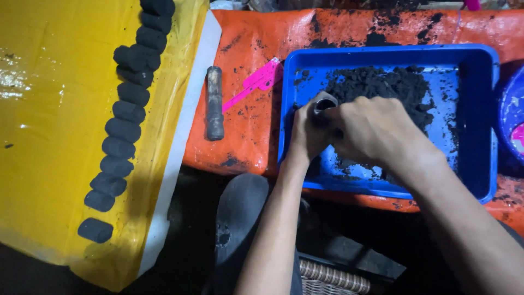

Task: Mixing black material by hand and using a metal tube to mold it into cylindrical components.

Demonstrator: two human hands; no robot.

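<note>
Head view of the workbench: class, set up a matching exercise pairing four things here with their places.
Things:
1. black cylinders
2. dark powder
3. pink plastic tool
4. short metal tube

Places:
A. in the blue tray
B. between the hands, left hand and right hand
C. in a row on the yellow sheet
D. on the orange cover, left of the tray

Pairs: 1-C, 2-A, 3-D, 4-B

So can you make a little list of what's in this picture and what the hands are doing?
left hand: grips a short grey tube
right hand: closed beside the tube, over the tray
tray: blue, holds black powder
black lumps: one row on the yellow sheet
rod: dark, lies on the orange cover
pink tool: flat, between rod and tray
</note>
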